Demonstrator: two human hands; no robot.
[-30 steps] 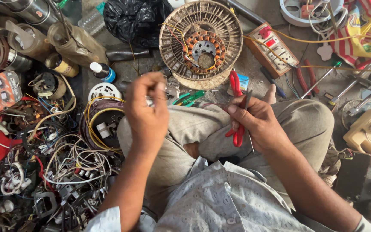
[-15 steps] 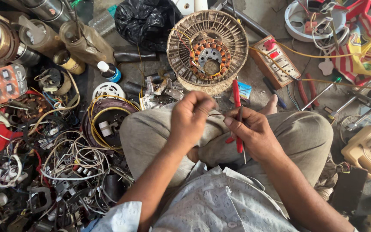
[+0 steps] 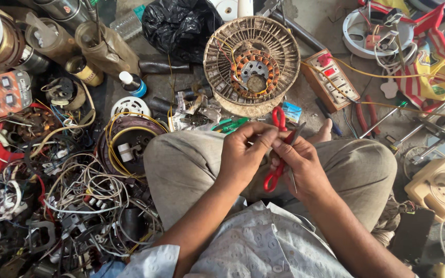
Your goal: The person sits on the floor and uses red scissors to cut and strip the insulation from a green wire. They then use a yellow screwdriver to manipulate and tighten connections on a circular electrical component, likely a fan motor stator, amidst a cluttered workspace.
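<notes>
One pair of red scissors (image 3: 276, 154), one fan motor (image 3: 252, 64) just beyond, one black bag (image 3: 181, 25) left of the motor. Right hand (image 3: 305, 167) closed around the scissors; left hand (image 3: 243, 154) fingers pinched narrow at the blades — both above the lap, near the motor.

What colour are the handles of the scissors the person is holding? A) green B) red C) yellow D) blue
B, because the scissors gripped in the right hand have bright red loop handles, with the left hand pinching something too small to tell right beside their blades.
</notes>
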